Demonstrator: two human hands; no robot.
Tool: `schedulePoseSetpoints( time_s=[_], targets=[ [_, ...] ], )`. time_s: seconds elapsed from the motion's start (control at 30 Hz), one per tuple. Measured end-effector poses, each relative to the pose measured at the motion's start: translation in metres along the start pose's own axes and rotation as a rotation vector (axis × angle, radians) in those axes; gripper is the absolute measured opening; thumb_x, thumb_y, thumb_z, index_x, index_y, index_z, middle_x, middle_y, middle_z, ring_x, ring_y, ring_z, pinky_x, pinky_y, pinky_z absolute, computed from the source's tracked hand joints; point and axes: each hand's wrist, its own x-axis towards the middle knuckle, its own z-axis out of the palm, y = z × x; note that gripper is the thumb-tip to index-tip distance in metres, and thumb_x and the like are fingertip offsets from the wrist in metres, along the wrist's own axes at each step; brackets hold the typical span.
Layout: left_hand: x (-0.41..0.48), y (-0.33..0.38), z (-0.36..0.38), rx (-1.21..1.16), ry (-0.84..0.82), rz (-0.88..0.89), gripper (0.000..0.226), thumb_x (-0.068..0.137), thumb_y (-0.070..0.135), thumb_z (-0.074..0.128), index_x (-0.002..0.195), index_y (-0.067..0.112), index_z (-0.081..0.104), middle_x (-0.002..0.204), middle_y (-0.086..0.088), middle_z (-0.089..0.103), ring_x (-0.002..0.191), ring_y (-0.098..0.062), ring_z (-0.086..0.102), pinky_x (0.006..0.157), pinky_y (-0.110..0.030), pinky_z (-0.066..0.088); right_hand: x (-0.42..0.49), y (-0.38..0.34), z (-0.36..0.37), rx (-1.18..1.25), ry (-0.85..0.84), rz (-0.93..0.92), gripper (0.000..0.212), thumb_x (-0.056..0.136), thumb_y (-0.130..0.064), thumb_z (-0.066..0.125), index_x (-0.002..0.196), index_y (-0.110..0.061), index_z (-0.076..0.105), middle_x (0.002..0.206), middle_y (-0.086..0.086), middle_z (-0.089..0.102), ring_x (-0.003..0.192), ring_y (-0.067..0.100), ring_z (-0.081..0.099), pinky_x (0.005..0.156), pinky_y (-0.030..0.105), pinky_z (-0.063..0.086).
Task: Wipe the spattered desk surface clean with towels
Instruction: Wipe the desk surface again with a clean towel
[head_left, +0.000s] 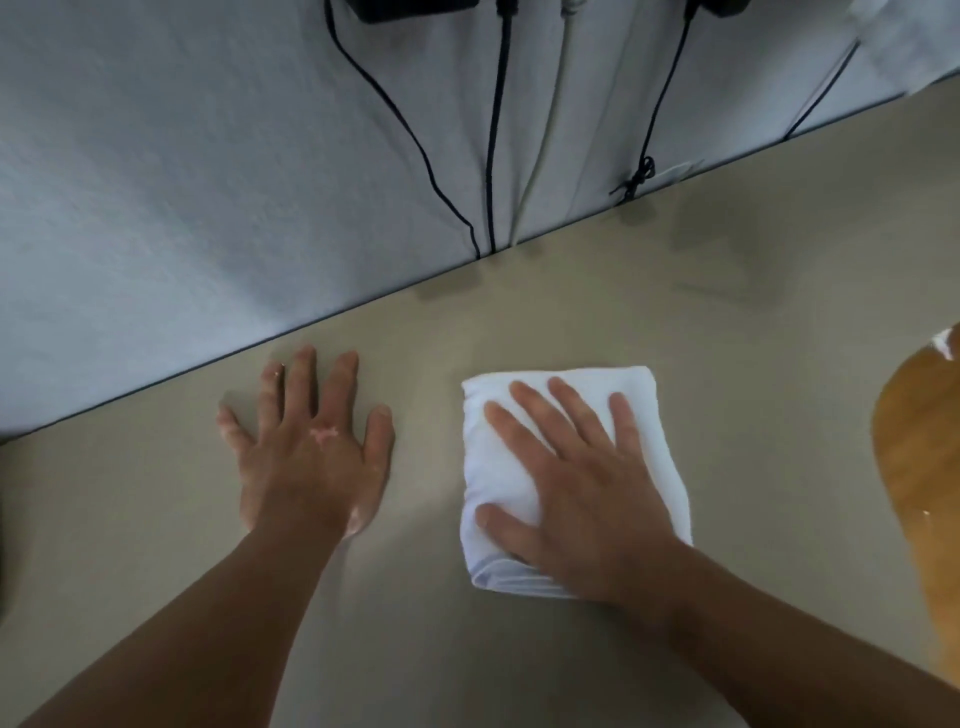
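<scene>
A folded white towel (519, 415) lies flat on the beige desk (675, 286), a little right of the middle. My right hand (576, 483) presses down on it with fingers spread and straight, covering most of its right half. My left hand (306, 441) rests flat on the bare desk to the left of the towel, fingers spread, holding nothing. No spatter marks stand out on the desk surface around the hands.
A pale wall (182, 182) meets the desk's far edge, which runs diagonally. Several black and white cables (493, 156) hang down the wall behind the desk. A curved wooden object (919, 467) sits at the right edge.
</scene>
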Motion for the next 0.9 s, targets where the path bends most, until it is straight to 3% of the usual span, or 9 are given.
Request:
schedulePoseSetpoints(
  time_s=[0.1,0.2,0.33,0.4,0.5,0.6,0.73,0.8,0.9],
  targets=[
    [0.001,0.000,-0.001,0.003,-0.008,-0.002,0.063,0.099,0.062,0.013,0.158,0.041,0.006,0.172,0.000,0.003,0.159,-0.025,-0.002,0.123,-0.066,0.007,0.038,0.062,-0.013,0.010,0.016,0.217,0.089,0.086,-0.086,0.020,0.162,-0.040,0.012,0.172,-0.009,0.010,0.159,0.021,0.005,0.124,0.063,0.004],
    [0.002,0.000,0.001,0.009,-0.001,-0.005,0.064,0.099,0.062,0.013,0.158,0.041,0.007,0.172,0.001,0.004,0.159,-0.025,-0.001,0.123,-0.066,0.007,0.075,0.114,-0.024,0.051,0.055,0.436,0.088,0.087,-0.085,0.017,0.161,-0.039,0.013,0.172,-0.006,0.011,0.157,0.025,0.008,0.122,0.066,0.008],
    [0.002,0.000,0.001,-0.002,0.017,0.003,0.064,0.099,0.062,0.014,0.159,0.040,0.010,0.171,-0.001,0.007,0.159,-0.027,0.002,0.122,-0.067,0.008,0.100,0.101,-0.026,0.149,0.113,0.640,0.084,0.092,-0.079,0.024,0.163,-0.035,0.013,0.171,-0.003,0.011,0.158,0.028,0.005,0.121,0.068,0.003],
    [0.001,-0.001,0.001,-0.001,0.019,0.005,0.064,0.099,0.062,0.015,0.159,0.039,0.010,0.171,-0.001,0.008,0.158,-0.028,0.003,0.122,-0.068,0.009,0.094,0.066,-0.022,0.166,0.108,0.633,0.083,0.093,-0.077,0.023,0.163,-0.034,0.011,0.172,-0.003,0.009,0.158,0.029,0.001,0.121,0.068,0.001],
    [0.002,-0.001,0.001,0.006,0.012,0.003,0.064,0.099,0.062,0.016,0.159,0.039,0.010,0.171,-0.001,0.007,0.158,-0.028,0.003,0.122,-0.068,0.008,0.056,0.000,-0.008,0.129,0.092,0.448,0.081,0.093,-0.075,0.024,0.163,-0.036,0.012,0.172,-0.006,0.010,0.158,0.028,0.003,0.121,0.067,0.000],
    [0.001,-0.001,0.002,0.008,0.018,0.005,0.063,0.099,0.061,0.015,0.159,0.039,0.011,0.171,-0.001,0.008,0.158,-0.028,0.005,0.121,-0.068,0.009,-0.010,-0.059,0.008,0.135,0.113,0.240,0.082,0.089,-0.073,0.037,0.161,-0.034,0.028,0.170,-0.004,0.022,0.157,0.030,0.015,0.120,0.069,0.008],
    [0.002,-0.001,0.003,0.019,0.027,0.027,0.063,0.099,0.059,0.012,0.158,0.037,0.011,0.170,-0.003,0.010,0.157,-0.030,0.008,0.120,-0.071,0.010,-0.074,-0.058,0.021,0.083,0.045,0.040,0.082,0.087,-0.076,0.046,0.158,-0.037,0.035,0.168,-0.007,0.028,0.158,0.026,0.019,0.120,0.068,0.015],
    [0.003,-0.002,0.004,0.027,0.010,0.021,0.065,0.098,0.059,0.008,0.159,0.037,0.009,0.171,-0.002,0.007,0.158,-0.029,0.005,0.120,-0.071,0.008,-0.076,-0.026,0.016,0.050,0.043,0.081,0.083,0.087,-0.079,0.043,0.159,-0.039,0.033,0.168,-0.008,0.028,0.157,0.024,0.019,0.122,0.065,0.013],
    [0.003,-0.002,0.006,0.019,0.022,0.038,0.067,0.097,0.060,0.006,0.159,0.036,0.011,0.170,-0.004,0.009,0.157,-0.031,0.007,0.119,-0.072,0.008,-0.051,0.035,0.003,0.053,0.024,0.357,0.087,0.086,-0.084,0.027,0.161,-0.042,0.021,0.171,-0.010,0.017,0.158,0.021,0.010,0.124,0.060,0.007]
  ],
)
